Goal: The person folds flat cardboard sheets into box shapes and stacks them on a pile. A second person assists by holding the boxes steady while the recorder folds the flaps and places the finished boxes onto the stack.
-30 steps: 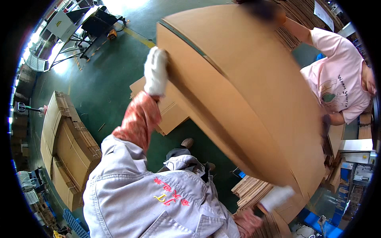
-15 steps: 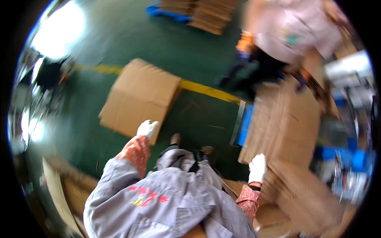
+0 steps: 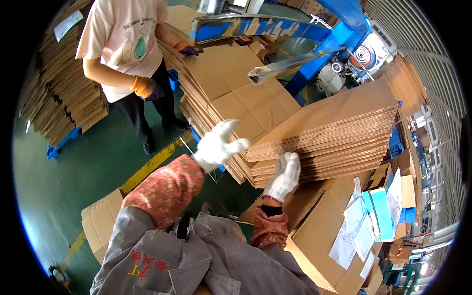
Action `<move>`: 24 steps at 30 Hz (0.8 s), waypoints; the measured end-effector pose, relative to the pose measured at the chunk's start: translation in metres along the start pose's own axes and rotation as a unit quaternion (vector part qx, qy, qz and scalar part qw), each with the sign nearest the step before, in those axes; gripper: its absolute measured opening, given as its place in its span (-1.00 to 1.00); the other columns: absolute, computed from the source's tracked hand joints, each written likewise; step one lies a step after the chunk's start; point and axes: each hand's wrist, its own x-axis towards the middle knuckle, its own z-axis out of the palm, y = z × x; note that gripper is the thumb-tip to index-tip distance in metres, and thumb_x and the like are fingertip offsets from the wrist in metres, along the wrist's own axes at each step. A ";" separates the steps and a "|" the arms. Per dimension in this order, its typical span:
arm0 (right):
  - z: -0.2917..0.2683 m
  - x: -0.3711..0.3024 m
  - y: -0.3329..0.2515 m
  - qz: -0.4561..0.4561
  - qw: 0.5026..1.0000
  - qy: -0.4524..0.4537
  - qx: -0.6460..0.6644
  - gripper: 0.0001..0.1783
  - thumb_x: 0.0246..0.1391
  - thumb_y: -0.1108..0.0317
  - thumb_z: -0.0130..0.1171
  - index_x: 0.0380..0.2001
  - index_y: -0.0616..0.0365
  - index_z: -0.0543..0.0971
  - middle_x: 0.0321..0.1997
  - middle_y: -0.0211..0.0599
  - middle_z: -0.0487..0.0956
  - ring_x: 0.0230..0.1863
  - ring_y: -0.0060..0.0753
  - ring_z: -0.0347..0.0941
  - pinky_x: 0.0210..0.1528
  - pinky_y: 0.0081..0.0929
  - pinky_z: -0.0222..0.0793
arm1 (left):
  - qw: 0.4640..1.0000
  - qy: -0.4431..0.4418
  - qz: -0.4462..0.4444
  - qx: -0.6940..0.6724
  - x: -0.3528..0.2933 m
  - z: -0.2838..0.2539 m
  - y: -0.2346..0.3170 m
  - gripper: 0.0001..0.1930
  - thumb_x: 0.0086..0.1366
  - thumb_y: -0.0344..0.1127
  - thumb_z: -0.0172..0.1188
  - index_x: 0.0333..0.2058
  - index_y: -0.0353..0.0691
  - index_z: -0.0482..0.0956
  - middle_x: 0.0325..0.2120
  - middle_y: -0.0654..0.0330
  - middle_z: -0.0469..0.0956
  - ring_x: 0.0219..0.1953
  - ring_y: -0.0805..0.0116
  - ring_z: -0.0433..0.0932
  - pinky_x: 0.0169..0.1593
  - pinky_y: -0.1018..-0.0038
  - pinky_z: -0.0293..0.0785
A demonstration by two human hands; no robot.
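Note:
My left hand [image 3: 219,147], in a white glove, hangs over the near corner of a stack of flat cardboard sheets [image 3: 246,86]. Its thumb and fingers are spread, with nothing between them. My right hand [image 3: 284,178], also gloved in white, has its fingers stretched out at the near end of a second pile of flattened cardboard [image 3: 322,135]. Whether the fingertips touch the layered edges I cannot tell. This second pile lies slanted, its left end against the first stack.
A co-worker [image 3: 125,46] in orange-and-purple gloves stands beyond the first stack. A blue machine arm [image 3: 260,27] crosses above it. On a large carton [image 3: 319,241] at right lie papers and a light-blue box [image 3: 378,214]. Cardboard [image 3: 101,219] lies on the floor at left.
My view has swung right, from the cardboard on the floor toward the stacks. My left hand has left the floor cardboard and is now over the stack; both hands are now close together.

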 end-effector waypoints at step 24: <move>0.008 0.027 0.021 -0.001 0.985 0.056 0.164 -0.50 0.50 0.11 -0.06 0.19 0.34 0.49 0.24 -0.14 0.52 0.19 -0.19 0.49 0.24 -0.32 0.46 | 0.891 0.088 0.440 0.067 0.040 0.036 0.080 -0.67 0.03 -0.15 0.48 -0.31 -0.22 0.66 -0.41 0.10 0.60 -0.33 -0.05 0.64 -0.28 0.13 0.57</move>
